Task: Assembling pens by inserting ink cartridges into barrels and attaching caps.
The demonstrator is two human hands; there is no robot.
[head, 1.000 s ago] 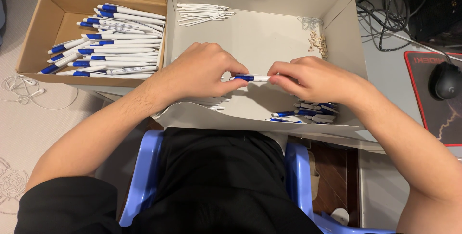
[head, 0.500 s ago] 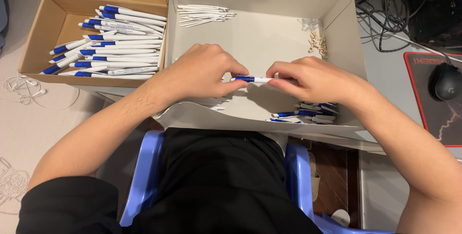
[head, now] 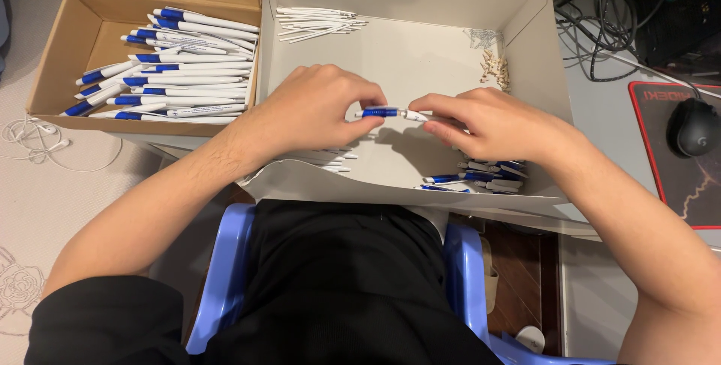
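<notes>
Both of my hands meet over the middle of a white cardboard box (head: pixel 420 4). My left hand (head: pixel 315 113) pinches the blue grip end of a white and blue pen (head: pixel 390 113), and my right hand (head: pixel 481 121) holds its white end. The pen lies level between them, just above the box floor. Under my right wrist lies a small heap of blue and white pen parts (head: pixel 481 177). White pen pieces (head: pixel 330 158) show beneath my left hand.
A brown cardboard box (head: pixel 60 49) on the left holds several finished blue and white pens (head: pixel 173 72). Thin white refills (head: pixel 315 23) and small springs (head: pixel 496 68) lie at the white box's back. A mouse (head: pixel 695 126) sits on a mat at right, white earphones (head: pixel 37 136) at left.
</notes>
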